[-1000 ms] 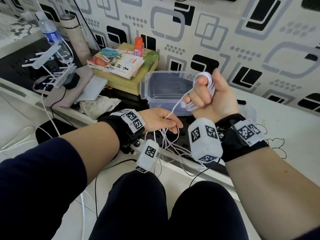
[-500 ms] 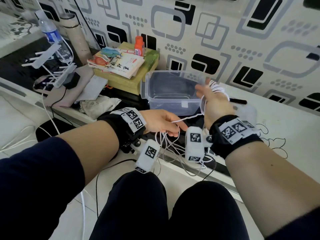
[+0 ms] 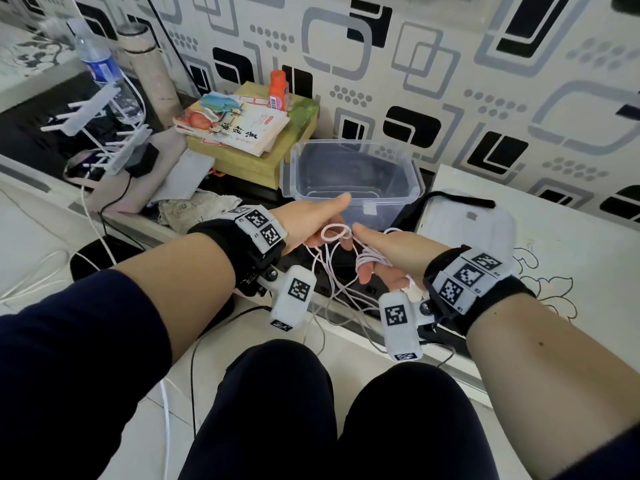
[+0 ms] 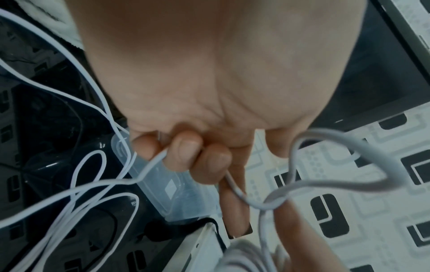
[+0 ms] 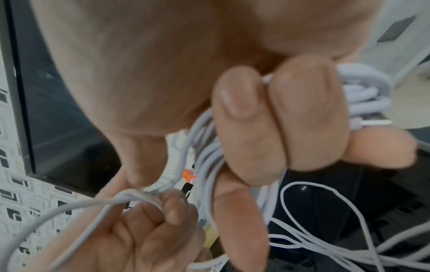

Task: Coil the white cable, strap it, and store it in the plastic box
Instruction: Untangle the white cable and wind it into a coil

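Note:
A thin white cable (image 3: 335, 233) runs between my two hands in front of the clear plastic box (image 3: 351, 157). My right hand (image 3: 381, 258) has several turns of the cable wound round its curled fingers (image 5: 274, 117), with the coil (image 5: 363, 95) bunched behind them. My left hand (image 3: 311, 223) grips a strand in its curled fingers (image 4: 186, 156), thumb raised, and a small loop (image 4: 325, 165) stands between the hands. Loose lengths of cable (image 3: 332, 292) hang down below both hands. A black strap (image 3: 460, 199) lies on the white surface right of the box.
Left of the box sit a stack of books (image 3: 235, 126) on a green box, an orange bottle (image 3: 278, 90), a water bottle (image 3: 100, 71), a thermos (image 3: 149, 64) and a white rack (image 3: 104, 133). Patterned wall behind. My knees (image 3: 311, 410) are below.
My right hand has come down from its raised position in front of the box to meet the left hand low in front. A small loop now sits between them.

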